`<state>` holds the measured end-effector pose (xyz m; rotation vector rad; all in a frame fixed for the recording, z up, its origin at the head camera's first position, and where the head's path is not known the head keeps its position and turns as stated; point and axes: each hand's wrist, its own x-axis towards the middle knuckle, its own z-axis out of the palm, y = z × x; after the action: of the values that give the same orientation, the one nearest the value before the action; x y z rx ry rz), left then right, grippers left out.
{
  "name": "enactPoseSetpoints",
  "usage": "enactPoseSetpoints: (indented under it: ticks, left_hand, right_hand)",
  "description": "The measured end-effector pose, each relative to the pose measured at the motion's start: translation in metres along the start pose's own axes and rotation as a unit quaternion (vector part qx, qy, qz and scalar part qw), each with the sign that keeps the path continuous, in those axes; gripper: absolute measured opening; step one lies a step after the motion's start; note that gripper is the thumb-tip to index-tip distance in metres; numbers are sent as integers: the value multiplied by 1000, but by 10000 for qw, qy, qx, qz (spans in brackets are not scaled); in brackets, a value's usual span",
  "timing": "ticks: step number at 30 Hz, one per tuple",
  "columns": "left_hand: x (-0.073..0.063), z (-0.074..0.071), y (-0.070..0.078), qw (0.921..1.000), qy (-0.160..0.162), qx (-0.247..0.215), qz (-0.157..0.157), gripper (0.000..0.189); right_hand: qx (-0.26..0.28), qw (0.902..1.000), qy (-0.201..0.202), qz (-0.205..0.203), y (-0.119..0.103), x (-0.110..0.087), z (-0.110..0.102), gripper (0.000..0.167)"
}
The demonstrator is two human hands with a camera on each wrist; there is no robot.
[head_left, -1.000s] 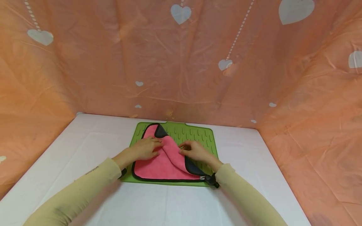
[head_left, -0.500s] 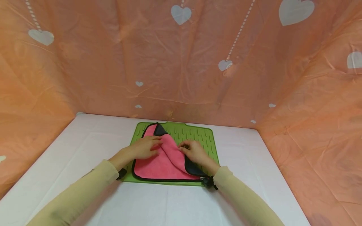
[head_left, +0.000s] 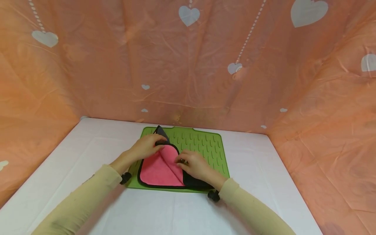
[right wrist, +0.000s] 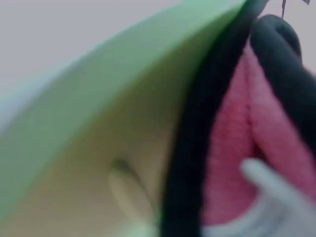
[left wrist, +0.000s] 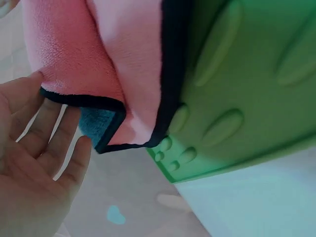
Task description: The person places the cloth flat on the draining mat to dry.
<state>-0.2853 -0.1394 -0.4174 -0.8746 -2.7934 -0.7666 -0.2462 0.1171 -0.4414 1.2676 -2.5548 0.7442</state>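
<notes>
A plush cleaning cloth point(head_left: 160, 171), pink with a dark grey back and black edging, lies partly folded on a green ridged mat point(head_left: 205, 143). My left hand point(head_left: 145, 147) is at its far edge; in the left wrist view, that hand point(left wrist: 37, 163) pinches the black edging between thumb and fingers. At the folded right side, my right hand point(head_left: 195, 164) holds the cloth with bent fingers. The right wrist view is blurred and shows only a pale fingertip point(right wrist: 264, 192) against the pink pile between two black edges. A dark grey corner point(head_left: 161, 131) sticks up beyond my left hand.
The mat lies on a white-covered table point(head_left: 141, 212). An orange curtain point(head_left: 188, 81) with pale hearts rises behind the table and along both sides. Dark wrist cameras point(head_left: 213, 195) hang below my wrists.
The cloth's right part has been folded further left, with more dark backing showing on the right. My right hand moved left; my left hand shifted up and left to the far edge.
</notes>
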Motion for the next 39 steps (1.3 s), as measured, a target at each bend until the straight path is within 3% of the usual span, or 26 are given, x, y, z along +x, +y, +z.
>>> enactPoseSetpoints:
  ticks: [3,7,11,15,22,26,29,32,35,39]
  left_hand:
    - [-1,3,-3,10000,-23,-46,4,15]
    - [-1,3,-4,9999,-3,-161,-49,10]
    - [1,2,-2,9997,108,-240,23,9]
    - [3,2,3,9992,306,-189,186,7]
    - [9,6,9,9978,547,-286,236,7]
    - [12,6,7,9946,677,-754,233,10]
    - [16,2,-2,9905,873,-1059,6,16]
    - [20,-4,-18,9877,1007,-1114,-428,22]
    - [23,-8,-37,9850,954,-1118,-905,27]
    - [26,-7,-58,9828,741,-1094,-1291,31]
  right_hand:
    - [85,9999,-141,-49,-2,-2,1,10]
    - [708,9963,5,489,1,-3,2,14]
    - [1295,9823,514,1249,7,-2,1,26]
    - [1553,9680,814,1797,13,0,0,33]
    - [1510,9639,902,1997,17,2,-1,24]
    - [1640,9577,1202,2037,18,1,-8,20]
    - [1682,9520,1511,2065,20,0,-19,19]
    - [1647,9454,1745,2206,27,-1,-32,20]
    - [1490,9382,1868,2505,36,-1,-44,22]
    - [1305,9294,1908,2878,54,-2,-56,23]
